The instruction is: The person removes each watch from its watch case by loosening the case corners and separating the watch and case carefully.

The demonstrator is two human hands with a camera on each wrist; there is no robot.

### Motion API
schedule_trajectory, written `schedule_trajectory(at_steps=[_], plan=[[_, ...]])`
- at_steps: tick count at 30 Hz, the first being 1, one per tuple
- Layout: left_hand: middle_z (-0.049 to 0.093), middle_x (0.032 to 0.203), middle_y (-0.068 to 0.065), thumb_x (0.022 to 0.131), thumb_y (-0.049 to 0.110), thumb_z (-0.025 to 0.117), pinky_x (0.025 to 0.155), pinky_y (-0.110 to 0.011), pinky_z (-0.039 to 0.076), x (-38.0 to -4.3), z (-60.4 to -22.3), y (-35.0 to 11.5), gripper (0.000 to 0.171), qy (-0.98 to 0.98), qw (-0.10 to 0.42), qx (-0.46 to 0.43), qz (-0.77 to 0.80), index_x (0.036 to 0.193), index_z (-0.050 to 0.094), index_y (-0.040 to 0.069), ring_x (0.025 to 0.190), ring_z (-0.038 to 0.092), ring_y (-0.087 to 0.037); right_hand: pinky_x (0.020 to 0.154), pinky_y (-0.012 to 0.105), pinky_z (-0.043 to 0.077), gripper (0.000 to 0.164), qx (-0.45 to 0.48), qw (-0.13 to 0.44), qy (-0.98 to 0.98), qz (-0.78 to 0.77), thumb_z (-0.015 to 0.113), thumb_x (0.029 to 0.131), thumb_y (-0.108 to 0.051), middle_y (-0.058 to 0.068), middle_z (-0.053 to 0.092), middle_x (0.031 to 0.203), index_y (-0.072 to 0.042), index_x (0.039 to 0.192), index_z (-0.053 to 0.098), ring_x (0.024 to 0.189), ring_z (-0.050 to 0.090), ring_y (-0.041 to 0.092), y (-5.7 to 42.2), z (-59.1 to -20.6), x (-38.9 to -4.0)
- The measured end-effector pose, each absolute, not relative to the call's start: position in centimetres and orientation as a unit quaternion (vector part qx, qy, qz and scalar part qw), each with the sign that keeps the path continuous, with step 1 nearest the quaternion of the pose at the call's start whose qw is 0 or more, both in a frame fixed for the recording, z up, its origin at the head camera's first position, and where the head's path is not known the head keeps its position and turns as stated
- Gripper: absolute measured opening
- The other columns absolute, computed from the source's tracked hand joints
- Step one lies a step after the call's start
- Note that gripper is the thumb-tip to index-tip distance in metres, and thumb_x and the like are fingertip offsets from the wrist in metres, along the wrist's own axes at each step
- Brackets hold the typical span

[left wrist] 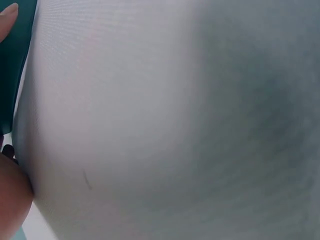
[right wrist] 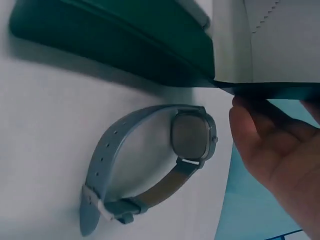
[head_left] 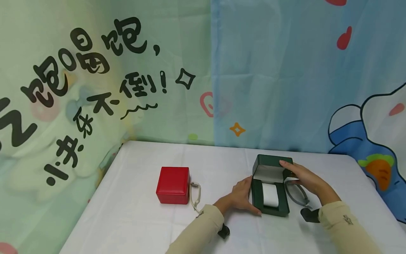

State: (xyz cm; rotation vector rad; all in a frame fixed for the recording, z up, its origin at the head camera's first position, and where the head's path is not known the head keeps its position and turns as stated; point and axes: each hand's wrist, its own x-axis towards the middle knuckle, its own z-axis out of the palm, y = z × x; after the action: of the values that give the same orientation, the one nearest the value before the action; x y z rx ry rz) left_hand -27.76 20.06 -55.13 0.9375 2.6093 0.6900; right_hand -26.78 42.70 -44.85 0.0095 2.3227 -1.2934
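Observation:
On the white table a green watch box (head_left: pixel 279 211) stands with its hinged lid (head_left: pixel 269 161) raised, showing a pale lining. Inside lies a white watch cushion (head_left: pixel 270 195). My left hand (head_left: pixel 241 195) rests along the box's left side, fingers toward the back and thumb stretched by the front corner. At the lid's right edge, my right hand (head_left: pixel 306 178) pinches it; the right wrist view shows the thumb (right wrist: pixel 245 122) against that edge. Just below this hand, a watch (right wrist: pixel 190 136) with a grey buckled strap lies on its side beside the box.
To the left sits a closed red box (head_left: pixel 172 185). Right beside it lies a watch with a light strap (head_left: pixel 199 195), partly overlapped by my left sleeve (head_left: pixel 203 225). Behind the white table (head_left: pixel 146 155) hangs a printed cloth backdrop (head_left: pixel 269 70).

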Motion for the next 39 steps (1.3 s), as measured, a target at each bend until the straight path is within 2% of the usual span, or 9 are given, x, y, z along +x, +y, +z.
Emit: schedule_trajectory(at_steps=[8,15,23,29,31,35,36,38,39], plan=[[0.025,0.148,-0.001,0.061,0.049,0.079,0.104,-0.031,0.030,-27.5,-55.2,20.0,0.115,0.906,0.128,0.321,0.244,0.145,0.009,0.017,0.134,0.027,-0.016,0.102,0.064,0.018,0.084,-0.008,0.212,0.838,-0.503,0.030,0.096,-0.048,0.036,-0.006,0.144,0.007,0.140,-0.013,0.132,0.001,0.053,42.0,-45.6,-25.5],[0.025,0.148,-0.002,0.062,0.049,0.079,0.106,-0.033,0.028,-27.3,-55.5,20.0,0.113,0.906,0.123,0.318,0.249,0.145,0.010,0.017,0.134,0.027,-0.017,0.097,0.068,0.020,0.069,-0.010,0.148,0.831,-0.537,0.038,0.096,-0.039,0.032,0.008,0.144,-0.002,0.143,0.004,0.130,0.012,0.051,41.8,-47.2,-23.8],[0.023,0.149,-0.002,0.062,0.046,0.079,0.108,-0.033,0.026,-26.9,-55.4,20.0,0.111,0.902,0.144,0.311,0.262,0.145,0.011,0.017,0.135,0.025,-0.018,0.098,0.069,0.016,0.066,-0.033,0.113,0.837,-0.535,0.050,0.093,-0.026,0.029,0.001,0.148,-0.002,0.141,0.012,0.131,0.011,0.051,42.1,-48.8,-21.4],[0.020,0.150,-0.002,0.063,0.047,0.078,0.109,-0.033,0.023,-26.8,-55.5,20.0,0.113,0.900,0.167,0.311,0.257,0.146,0.008,0.016,0.136,0.022,-0.018,0.096,0.069,0.014,0.069,-0.075,0.053,0.855,-0.511,0.066,0.082,-0.014,0.025,-0.005,0.150,0.003,0.135,0.025,0.131,0.003,0.054,41.9,-51.0,-19.4],[0.019,0.150,-0.002,0.063,0.047,0.079,0.109,-0.032,0.024,-27.0,-55.5,20.0,0.114,0.903,0.164,0.313,0.243,0.146,0.008,0.014,0.136,0.022,-0.017,0.108,0.052,0.019,0.070,-0.090,0.023,0.866,-0.492,0.071,0.077,-0.013,0.025,-0.004,0.150,0.003,0.132,0.030,0.132,0.004,0.053,41.5,-51.9,-18.8],[0.018,0.151,-0.003,0.063,0.048,0.078,0.108,-0.031,0.025,-27.5,-55.5,20.1,0.116,0.908,0.141,0.325,0.224,0.146,0.005,0.012,0.136,0.021,-0.017,0.112,0.044,0.013,0.073,-0.089,-0.020,0.872,-0.481,0.075,0.073,-0.012,0.021,-0.003,0.152,0.001,0.132,0.033,0.136,-0.002,0.045,41.0,-52.6,-18.3],[0.018,0.151,-0.003,0.063,0.047,0.078,0.108,-0.032,0.024,-27.6,-55.5,20.2,0.116,0.907,0.140,0.326,0.226,0.146,0.005,0.012,0.137,0.021,-0.017,0.112,0.044,0.013,0.073,-0.086,-0.026,0.873,-0.479,0.075,0.073,-0.012,0.020,-0.002,0.152,0.000,0.132,0.034,0.137,-0.001,0.044,40.9,-52.6,-18.3],[0.017,0.151,-0.003,0.063,0.048,0.078,0.109,-0.032,0.024,-27.6,-55.6,20.3,0.117,0.907,0.140,0.324,0.228,0.147,0.005,0.012,0.137,0.021,-0.018,0.102,0.062,0.013,0.074,-0.086,-0.027,0.871,-0.482,0.075,0.073,-0.011,0.020,-0.004,0.152,0.001,0.132,0.033,0.136,-0.001,0.045,41.0,-52.6,-18.2],[0.017,0.151,-0.003,0.063,0.048,0.078,0.109,-0.032,0.024,-27.5,-55.7,20.3,0.117,0.907,0.143,0.322,0.229,0.147,0.005,0.012,0.137,0.021,-0.017,0.101,0.064,0.012,0.074,-0.088,-0.025,0.870,-0.484,0.075,0.073,-0.011,0.020,-0.004,0.152,0.002,0.132,0.032,0.136,-0.001,0.047,41.0,-52.7,-18.1]])
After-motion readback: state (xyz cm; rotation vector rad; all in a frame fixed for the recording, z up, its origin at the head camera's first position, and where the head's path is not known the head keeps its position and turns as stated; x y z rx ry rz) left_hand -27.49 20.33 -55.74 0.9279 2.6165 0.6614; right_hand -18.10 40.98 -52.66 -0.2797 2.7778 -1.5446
